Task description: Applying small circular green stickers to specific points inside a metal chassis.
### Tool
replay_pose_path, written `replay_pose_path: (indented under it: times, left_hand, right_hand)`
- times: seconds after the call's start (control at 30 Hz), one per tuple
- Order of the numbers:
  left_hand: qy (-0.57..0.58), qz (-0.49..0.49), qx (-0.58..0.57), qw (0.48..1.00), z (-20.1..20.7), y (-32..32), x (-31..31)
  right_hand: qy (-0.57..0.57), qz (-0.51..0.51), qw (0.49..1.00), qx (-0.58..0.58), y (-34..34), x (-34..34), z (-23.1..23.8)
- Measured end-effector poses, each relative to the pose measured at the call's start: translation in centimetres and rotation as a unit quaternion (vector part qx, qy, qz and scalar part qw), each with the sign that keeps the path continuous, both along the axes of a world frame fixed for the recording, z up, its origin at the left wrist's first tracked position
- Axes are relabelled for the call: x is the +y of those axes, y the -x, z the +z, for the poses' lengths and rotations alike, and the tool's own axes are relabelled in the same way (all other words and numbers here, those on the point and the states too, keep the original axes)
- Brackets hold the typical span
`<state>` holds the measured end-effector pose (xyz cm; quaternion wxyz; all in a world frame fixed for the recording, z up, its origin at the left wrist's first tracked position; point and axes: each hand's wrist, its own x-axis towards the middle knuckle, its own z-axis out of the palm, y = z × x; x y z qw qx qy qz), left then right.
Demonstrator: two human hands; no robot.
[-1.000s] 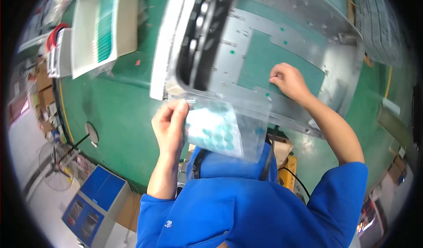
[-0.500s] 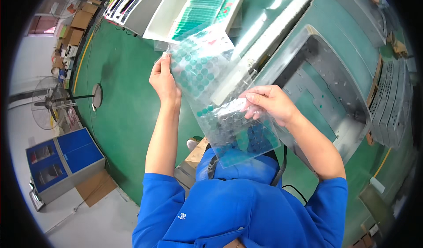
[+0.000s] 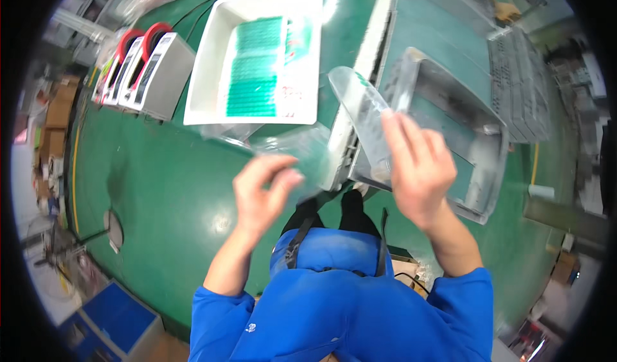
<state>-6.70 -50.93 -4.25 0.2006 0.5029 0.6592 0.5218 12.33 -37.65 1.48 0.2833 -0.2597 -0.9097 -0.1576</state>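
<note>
Clear plastic makes up the curled sheet (image 3: 361, 102), held in the air right of the white bin (image 3: 302, 114) and overlapping the grey metal housing (image 3: 491, 185) in view; it looks light, floppy and slick, best taken by an edge. The right hand (image 3: 421, 169) pinches its side, thumb hidden. Whether the blurred left hand (image 3: 260, 192) grips the film (image 3: 307, 151) beside it, I cannot tell.

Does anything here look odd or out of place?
Slightly: clear plastic film pokes out below the white bin's near edge, untidy next to the green sheets stacked inside. Nothing appears spilled or damaged.
</note>
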Motion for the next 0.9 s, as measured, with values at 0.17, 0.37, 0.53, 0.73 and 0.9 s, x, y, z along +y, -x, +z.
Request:
replay_pose_path:
  times: [0.17,0.37,0.53,0.73,0.9]
  left_hand:
    - [0.039,-0.239,-0.377,0.894,1.4,-7.4,3.3]
    - [0.041,-0.3,-0.408,0.861,-0.3,-12.1,3.7]
    - [-0.096,-0.312,0.055,0.944,2.1,-13.4,6.7]
    - [-0.111,-0.377,0.191,0.899,4.7,-17.5,9.4]
    - [-0.007,-0.398,0.003,0.918,5.3,-23.2,10.6]
  right_hand:
    - [-0.017,-0.003,0.999,0.05,-1.9,-4.6,-0.5]
    - [0.101,-0.022,0.986,0.131,-6.8,-7.6,-1.8]
    - [0.128,-0.025,0.979,0.157,-15.3,-5.9,3.8]
    - [0.534,-0.017,0.825,0.185,-23.8,0.7,4.3]
    - [0.577,-0.001,0.775,0.257,-28.0,-0.5,1.0]
